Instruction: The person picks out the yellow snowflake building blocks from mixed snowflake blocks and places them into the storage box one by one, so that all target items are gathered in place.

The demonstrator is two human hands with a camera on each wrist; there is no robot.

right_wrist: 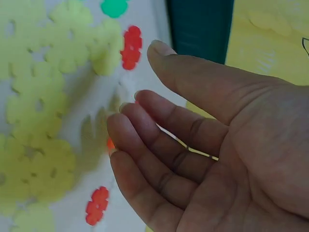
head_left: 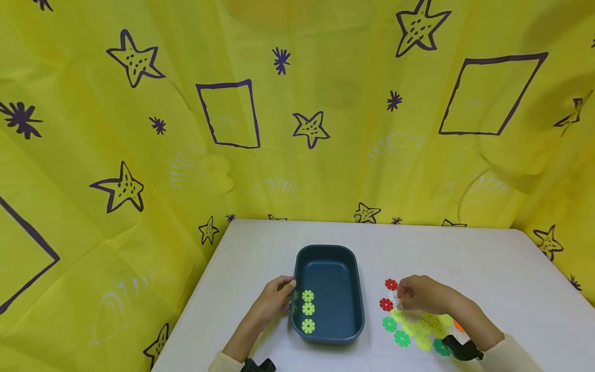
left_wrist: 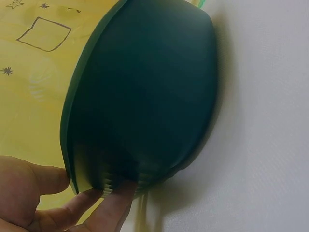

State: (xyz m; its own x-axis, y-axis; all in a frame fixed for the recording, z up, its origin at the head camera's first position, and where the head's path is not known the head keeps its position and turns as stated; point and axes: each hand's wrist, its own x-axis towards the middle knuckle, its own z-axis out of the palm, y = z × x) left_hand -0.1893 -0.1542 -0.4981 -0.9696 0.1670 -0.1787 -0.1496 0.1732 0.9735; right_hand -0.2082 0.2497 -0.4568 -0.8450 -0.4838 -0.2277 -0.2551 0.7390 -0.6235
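Note:
My left hand grips the left rim of a dark blue-green rectangular tray. In the left wrist view, its thumb and fingers lie on either side of the tray wall. Three yellow-green notched discs lie in a row along the tray's left side. To the right of the tray, my right hand hovers over a spread of similar discs. Its fingers are loosely bent, the thumb stands apart, and nothing is held. Near it lie red discs and a heap of yellow discs.
Green discs lie at the heap's near edge, and an orange disc shows partly behind the right forearm. Everything rests on a white table. A yellow patterned cloth surrounds it at the back and sides.

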